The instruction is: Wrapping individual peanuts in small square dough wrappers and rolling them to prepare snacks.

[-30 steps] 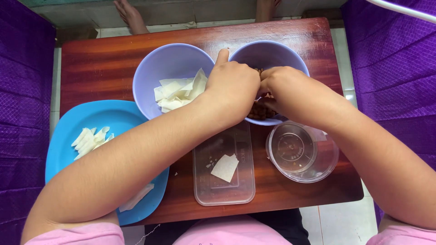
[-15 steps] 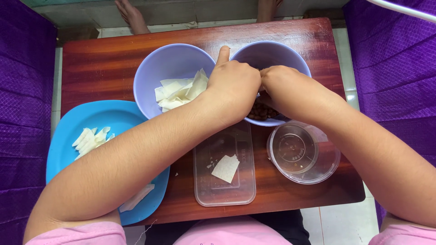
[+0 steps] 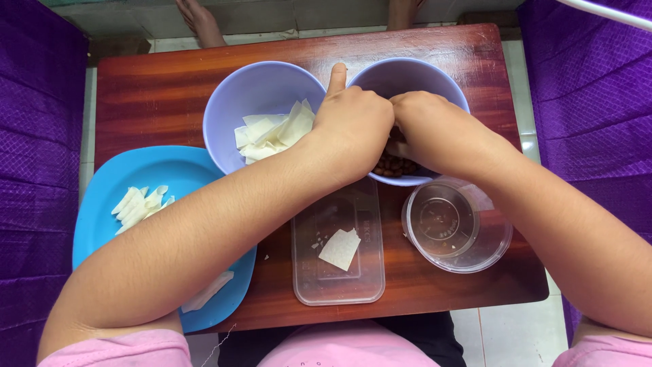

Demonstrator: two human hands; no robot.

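Both hands are held together over the right lilac bowl of brown filling: left hand curled, right hand pinching, what exactly cannot be told. Filling could be spilled onto the table if the rim is pressed.

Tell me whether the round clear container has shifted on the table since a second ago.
No. The round clear container sits at the same spot, just below the right-hand purple bowl and beside the rectangular clear tray, as before.
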